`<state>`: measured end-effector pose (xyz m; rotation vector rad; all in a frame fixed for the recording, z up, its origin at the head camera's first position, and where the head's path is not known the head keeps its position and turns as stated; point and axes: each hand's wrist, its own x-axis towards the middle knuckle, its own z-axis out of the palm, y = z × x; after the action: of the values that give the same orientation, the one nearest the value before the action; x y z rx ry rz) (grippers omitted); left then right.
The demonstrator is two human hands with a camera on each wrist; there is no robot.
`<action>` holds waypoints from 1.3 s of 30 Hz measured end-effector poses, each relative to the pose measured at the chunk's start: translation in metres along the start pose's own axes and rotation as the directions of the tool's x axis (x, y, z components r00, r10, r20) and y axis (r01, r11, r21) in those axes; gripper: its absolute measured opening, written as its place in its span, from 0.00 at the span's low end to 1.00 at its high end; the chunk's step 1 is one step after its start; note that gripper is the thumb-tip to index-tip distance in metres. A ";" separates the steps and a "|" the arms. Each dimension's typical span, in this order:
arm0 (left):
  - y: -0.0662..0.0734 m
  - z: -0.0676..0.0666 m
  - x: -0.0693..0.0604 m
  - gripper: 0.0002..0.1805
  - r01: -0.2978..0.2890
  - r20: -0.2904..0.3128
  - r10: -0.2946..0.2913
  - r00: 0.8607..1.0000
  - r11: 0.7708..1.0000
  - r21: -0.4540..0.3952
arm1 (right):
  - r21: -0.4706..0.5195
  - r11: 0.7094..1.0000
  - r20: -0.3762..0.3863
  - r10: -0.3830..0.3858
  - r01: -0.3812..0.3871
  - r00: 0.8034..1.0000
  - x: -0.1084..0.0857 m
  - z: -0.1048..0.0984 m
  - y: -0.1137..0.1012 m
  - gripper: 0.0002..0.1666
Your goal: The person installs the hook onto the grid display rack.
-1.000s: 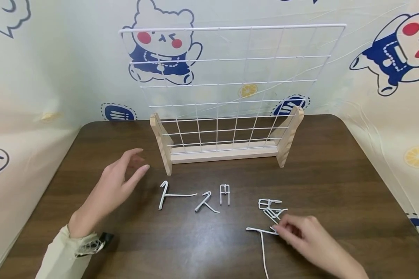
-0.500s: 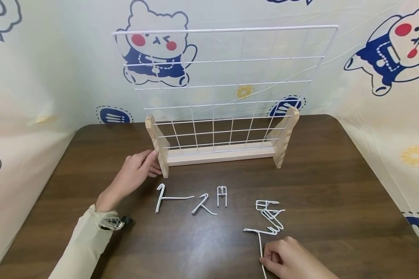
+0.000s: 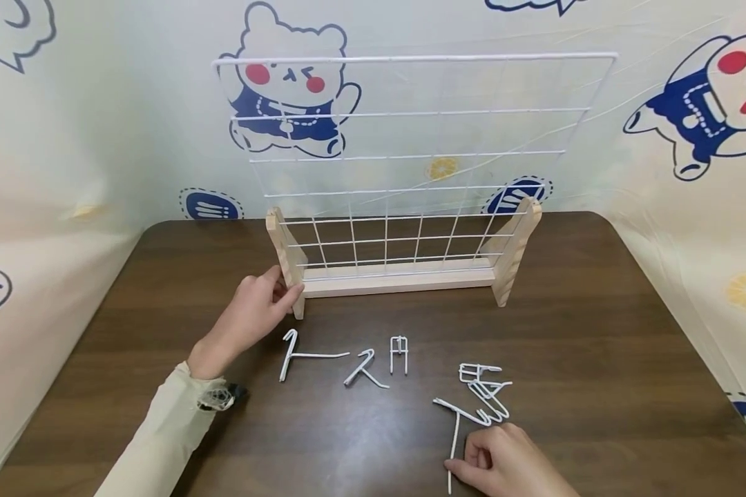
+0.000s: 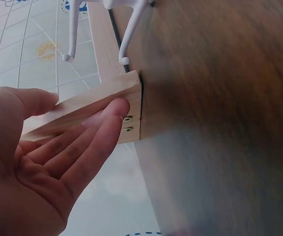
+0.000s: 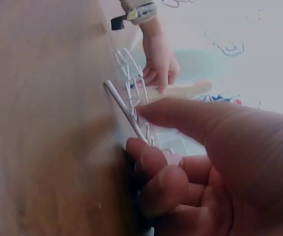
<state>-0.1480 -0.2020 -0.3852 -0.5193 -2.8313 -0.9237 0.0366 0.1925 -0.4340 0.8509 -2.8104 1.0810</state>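
My left hand [image 3: 251, 310] grips the wooden left side piece [image 3: 284, 241] of a white wire grid rack [image 3: 416, 59]. In the left wrist view, the thumb lies on one face of that wood [image 4: 134, 88] and the fingers lie along the other. At the front right, my right hand [image 3: 503, 459] pinches the long prong of a white wire hook [image 3: 456, 431] between thumb and fingers. The hook's wider end touches or overlaps a small cluster of double-wire hooks [image 3: 488, 397]. In the right wrist view the pinched wire [image 5: 119, 101] runs past the thumb tip.
Between the hands lie a long-pronged hook [image 3: 313, 355], a shorter hook [image 3: 365, 369] and a small double-prong hook [image 3: 399, 354]. The rack stands upright at the back of the brown table [image 3: 597, 331]. Behind it hangs a printed curtain [image 3: 410, 21].
My left hand has moved right onto the rack's wooden side. My right hand has shifted from the hook cluster down to the long hook's prong, whose free end has swung left.
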 end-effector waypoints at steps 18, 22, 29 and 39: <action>-0.001 0.000 -0.001 0.18 0.006 0.022 -0.006 1.000 1.000 0.000 | -0.332 0.919 -0.088 0.194 -0.212 0.977 0.013 -0.004 -0.024 0.18; -0.002 0.001 -0.001 0.18 -0.012 0.017 0.012 1.000 1.000 -0.001 | -0.349 0.907 -0.083 0.219 -0.235 0.972 0.021 -0.008 -0.024 0.18; -0.002 0.002 -0.002 0.16 -0.005 0.008 0.005 1.000 1.000 0.007 | -0.336 0.932 -0.141 0.093 -0.136 0.986 0.034 -0.005 -0.018 0.19; -0.003 0.004 -0.001 0.18 -0.012 0.017 0.012 1.000 1.000 -0.019 | -0.142 0.985 -0.284 0.052 -0.096 0.957 0.042 -0.023 -0.025 0.12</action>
<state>-0.1481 -0.2017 -0.3902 -0.5483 -2.8340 -0.9491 0.0091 0.1710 -0.3923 0.5352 -2.6618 0.8944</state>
